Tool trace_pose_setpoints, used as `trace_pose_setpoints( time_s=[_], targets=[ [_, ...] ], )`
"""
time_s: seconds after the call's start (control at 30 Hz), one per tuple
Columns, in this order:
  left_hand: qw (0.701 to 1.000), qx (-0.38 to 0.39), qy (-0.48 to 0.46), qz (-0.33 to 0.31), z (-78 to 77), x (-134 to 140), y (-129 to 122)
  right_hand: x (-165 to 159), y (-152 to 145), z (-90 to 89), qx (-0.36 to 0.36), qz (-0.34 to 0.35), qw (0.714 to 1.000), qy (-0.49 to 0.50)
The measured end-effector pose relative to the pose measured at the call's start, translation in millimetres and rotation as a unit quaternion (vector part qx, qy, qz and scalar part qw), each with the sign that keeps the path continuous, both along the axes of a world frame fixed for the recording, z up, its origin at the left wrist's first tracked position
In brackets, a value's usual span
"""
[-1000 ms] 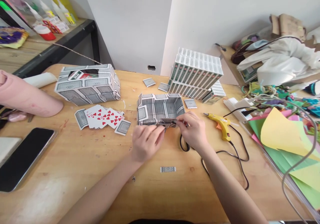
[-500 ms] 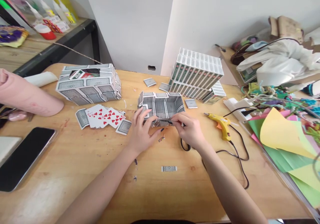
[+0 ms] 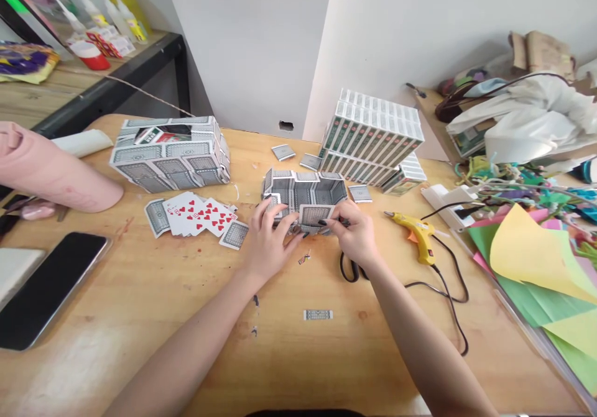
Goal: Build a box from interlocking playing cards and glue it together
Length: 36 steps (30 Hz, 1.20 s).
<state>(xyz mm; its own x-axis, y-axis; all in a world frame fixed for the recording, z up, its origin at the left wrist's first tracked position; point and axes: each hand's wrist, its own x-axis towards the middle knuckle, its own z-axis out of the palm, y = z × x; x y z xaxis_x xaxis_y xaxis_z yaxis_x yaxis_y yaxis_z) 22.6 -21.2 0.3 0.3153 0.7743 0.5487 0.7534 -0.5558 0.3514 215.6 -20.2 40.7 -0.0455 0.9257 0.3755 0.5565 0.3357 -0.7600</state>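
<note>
At the middle of the table is an open-topped box made of playing cards (image 3: 305, 184), its patterned backs showing inside. My left hand (image 3: 268, 237) grips the box's near left corner, fingers over the wall and thumb along the front. Between my right hand's (image 3: 353, 233) thumb and fingers is a playing card (image 3: 314, 214), back pattern facing me, upright at the near wall. Whether the card touches that wall I cannot tell. Black looped handles (image 3: 349, 269), apparently scissors, lie partly hidden beneath my right hand.
Left stand a larger card-covered box (image 3: 170, 156) and fanned playing cards (image 3: 198, 215). Stacked card packs (image 3: 373, 131) rise behind. A yellow glue gun (image 3: 417, 237) with its cord lies right, near coloured paper (image 3: 536, 255). A phone (image 3: 49, 289) and a cut card strip (image 3: 318, 314) lie nearer.
The card in my right hand has tipped up from nearly edge-on, so its patterned back now shows. My left hand stays on the box. The whole view has shifted slightly.
</note>
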Motion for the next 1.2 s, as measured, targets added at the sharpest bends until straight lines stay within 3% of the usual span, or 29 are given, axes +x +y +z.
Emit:
trace_pose_setpoints(
  time_s=[0.63,1.03,1.2],
  targets=[
    [1.000,-0.003,-0.009,0.004,-1.3,2,1,2,-2,-11.5,0.096,0.024,0.992,-0.078],
    [1.000,0.009,-0.018,0.020,-4.6,7,0,-4,2,10.0,0.046,0.098,0.965,-0.239],
    [0.999,0.013,-0.026,0.014,-5.9,5,2,2,3,14.4,-0.032,0.113,0.981,-0.156]
  ],
)
